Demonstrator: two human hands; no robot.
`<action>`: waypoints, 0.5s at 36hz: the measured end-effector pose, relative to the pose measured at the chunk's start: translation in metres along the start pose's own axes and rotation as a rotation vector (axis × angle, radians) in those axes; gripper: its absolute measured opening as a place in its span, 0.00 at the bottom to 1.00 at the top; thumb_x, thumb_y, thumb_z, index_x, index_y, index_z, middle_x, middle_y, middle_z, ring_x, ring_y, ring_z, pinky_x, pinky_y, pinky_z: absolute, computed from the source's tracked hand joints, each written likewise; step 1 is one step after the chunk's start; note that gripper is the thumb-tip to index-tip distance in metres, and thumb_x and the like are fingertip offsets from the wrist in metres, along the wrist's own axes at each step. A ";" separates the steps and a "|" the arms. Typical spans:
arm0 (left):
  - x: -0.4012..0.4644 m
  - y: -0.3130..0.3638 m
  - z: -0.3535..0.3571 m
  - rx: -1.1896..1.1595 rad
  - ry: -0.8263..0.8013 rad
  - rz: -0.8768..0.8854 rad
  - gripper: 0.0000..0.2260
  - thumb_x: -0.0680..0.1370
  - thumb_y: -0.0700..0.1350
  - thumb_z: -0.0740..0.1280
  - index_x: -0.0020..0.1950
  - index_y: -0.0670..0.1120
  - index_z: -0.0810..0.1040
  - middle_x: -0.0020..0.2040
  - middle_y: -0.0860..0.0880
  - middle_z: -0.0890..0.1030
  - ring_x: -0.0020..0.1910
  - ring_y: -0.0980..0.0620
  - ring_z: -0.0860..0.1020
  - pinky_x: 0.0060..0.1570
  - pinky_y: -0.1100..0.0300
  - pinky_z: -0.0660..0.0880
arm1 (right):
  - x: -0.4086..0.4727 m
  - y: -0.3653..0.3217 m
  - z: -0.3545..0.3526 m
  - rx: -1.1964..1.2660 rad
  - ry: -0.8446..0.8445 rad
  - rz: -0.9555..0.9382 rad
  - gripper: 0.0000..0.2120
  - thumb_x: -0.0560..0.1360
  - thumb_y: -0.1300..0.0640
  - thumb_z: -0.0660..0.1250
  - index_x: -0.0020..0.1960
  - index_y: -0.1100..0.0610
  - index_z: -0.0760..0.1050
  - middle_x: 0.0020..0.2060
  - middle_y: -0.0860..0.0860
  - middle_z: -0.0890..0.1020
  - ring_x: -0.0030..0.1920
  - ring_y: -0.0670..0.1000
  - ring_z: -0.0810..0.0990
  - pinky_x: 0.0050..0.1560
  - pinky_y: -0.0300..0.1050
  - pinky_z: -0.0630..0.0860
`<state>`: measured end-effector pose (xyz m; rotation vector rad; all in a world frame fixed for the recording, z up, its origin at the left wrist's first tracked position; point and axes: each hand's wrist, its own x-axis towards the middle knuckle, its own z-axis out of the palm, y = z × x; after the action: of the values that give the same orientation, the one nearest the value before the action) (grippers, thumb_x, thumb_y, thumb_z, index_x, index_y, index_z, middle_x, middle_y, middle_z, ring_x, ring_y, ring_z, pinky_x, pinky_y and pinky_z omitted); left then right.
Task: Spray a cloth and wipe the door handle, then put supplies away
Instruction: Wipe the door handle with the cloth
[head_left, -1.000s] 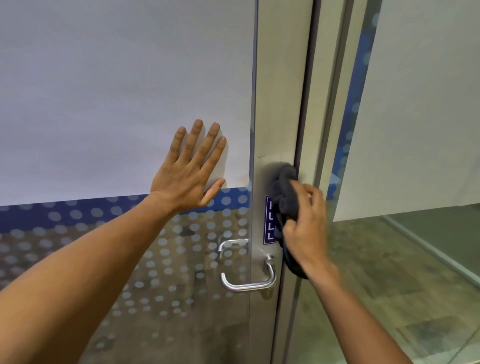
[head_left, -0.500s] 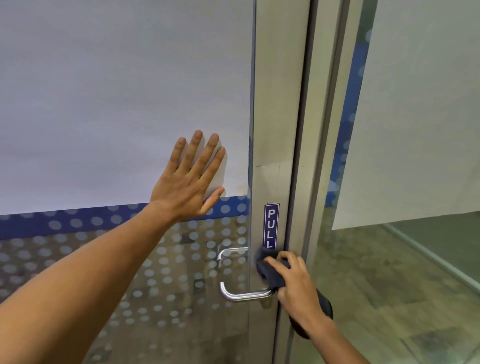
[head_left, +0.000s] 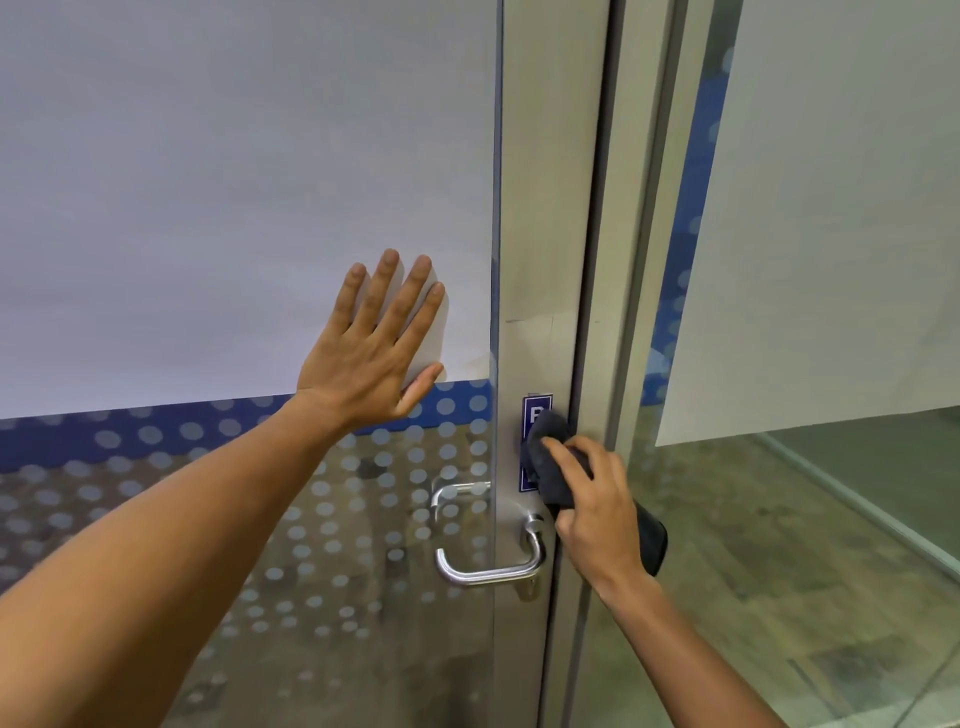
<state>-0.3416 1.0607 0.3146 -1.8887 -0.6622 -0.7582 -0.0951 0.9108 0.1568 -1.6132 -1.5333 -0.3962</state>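
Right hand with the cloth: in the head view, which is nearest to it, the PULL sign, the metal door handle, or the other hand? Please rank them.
From the right hand, which grips the cloth:
1. PULL sign, partly under the cloth, just up-left.
2. Door handle, below-left, close but untouched.
3. Left hand, far left, flat on the door's glass.

At centre right the dark cloth covers most of the blue sign, leaving one letter, and both forearms run off the bottom edge.

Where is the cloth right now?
In the head view, the dark cloth is lower right of centre, gripped by the right hand against the door frame, covering most of the blue sign, just above the handle.
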 end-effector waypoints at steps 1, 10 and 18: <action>0.000 0.000 0.000 0.003 0.002 0.001 0.38 0.82 0.64 0.48 0.85 0.41 0.46 0.84 0.40 0.40 0.82 0.36 0.39 0.80 0.40 0.36 | -0.004 0.003 0.005 -0.001 -0.008 0.009 0.40 0.60 0.73 0.66 0.71 0.52 0.73 0.64 0.51 0.73 0.57 0.56 0.72 0.54 0.53 0.79; 0.001 -0.001 -0.001 0.009 -0.013 -0.008 0.39 0.82 0.65 0.48 0.85 0.42 0.44 0.84 0.41 0.39 0.82 0.38 0.36 0.79 0.42 0.33 | -0.068 0.012 0.047 0.261 0.050 0.269 0.28 0.65 0.72 0.63 0.63 0.57 0.81 0.56 0.50 0.82 0.56 0.55 0.81 0.59 0.46 0.76; 0.001 0.000 -0.003 0.008 -0.029 -0.002 0.39 0.82 0.65 0.48 0.85 0.43 0.43 0.84 0.38 0.46 0.82 0.34 0.44 0.79 0.43 0.32 | -0.087 -0.010 0.083 0.571 0.388 0.586 0.28 0.67 0.80 0.62 0.63 0.63 0.79 0.57 0.53 0.77 0.57 0.37 0.78 0.62 0.27 0.70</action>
<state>-0.3413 1.0584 0.3163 -1.8955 -0.6844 -0.7296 -0.1480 0.9140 0.0488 -1.3408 -0.7353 0.0589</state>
